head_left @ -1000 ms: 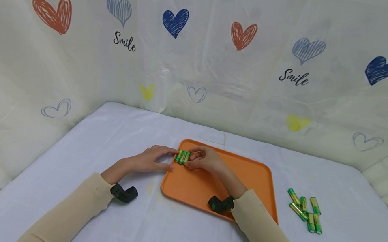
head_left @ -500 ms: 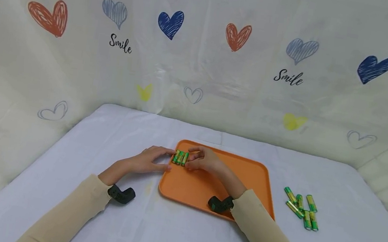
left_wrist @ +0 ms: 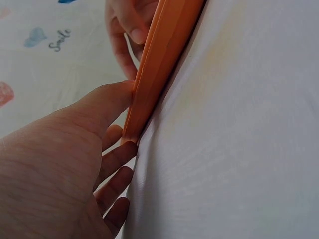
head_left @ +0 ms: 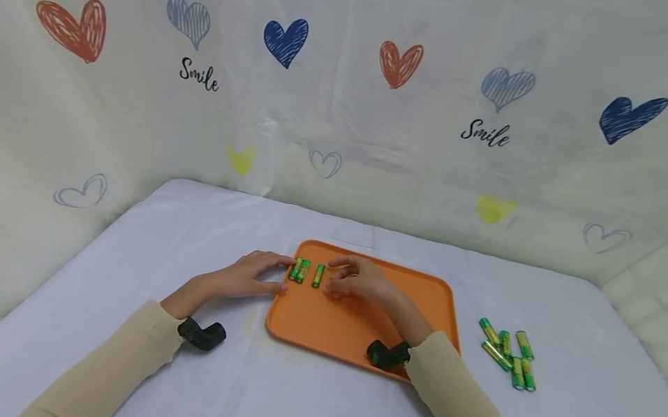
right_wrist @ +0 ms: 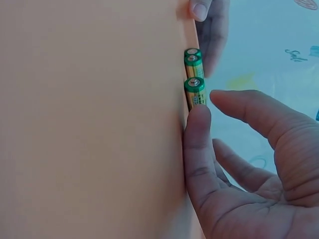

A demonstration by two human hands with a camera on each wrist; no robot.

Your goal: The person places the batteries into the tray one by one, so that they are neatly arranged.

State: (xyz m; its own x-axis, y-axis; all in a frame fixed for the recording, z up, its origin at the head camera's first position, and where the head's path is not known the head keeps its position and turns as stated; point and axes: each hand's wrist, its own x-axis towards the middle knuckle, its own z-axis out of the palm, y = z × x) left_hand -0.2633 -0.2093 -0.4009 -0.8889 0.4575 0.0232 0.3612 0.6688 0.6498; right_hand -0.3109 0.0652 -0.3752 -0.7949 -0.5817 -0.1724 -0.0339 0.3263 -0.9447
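Note:
Three green-and-gold batteries lie on the orange tray point(head_left: 325, 323) at its left end. Two of them sit side by side, the left battery point(head_left: 296, 269) by the rim and the middle battery point(head_left: 303, 271) against it. A single battery point(head_left: 318, 275) lies slightly apart to their right. My left hand point(head_left: 244, 275) rests at the tray's left edge, thumb touching the rim in the left wrist view, fingers loosely extended. Just right of the single battery is my right hand point(head_left: 364, 284), thumb and fingers spread and relaxed, gripping nothing.
Several more batteries point(head_left: 495, 355) lie loosely on the white cloth point(head_left: 295, 408) to the right of the tray. A pale backdrop point(head_left: 416, 163) printed with hearts rises behind the table. Each wrist wears a small black device point(head_left: 202, 335).
The three batteries were together; the rightmost now lies apart from the other two. My right hand has come away to the right of it. The left hand stays by the tray's edge.

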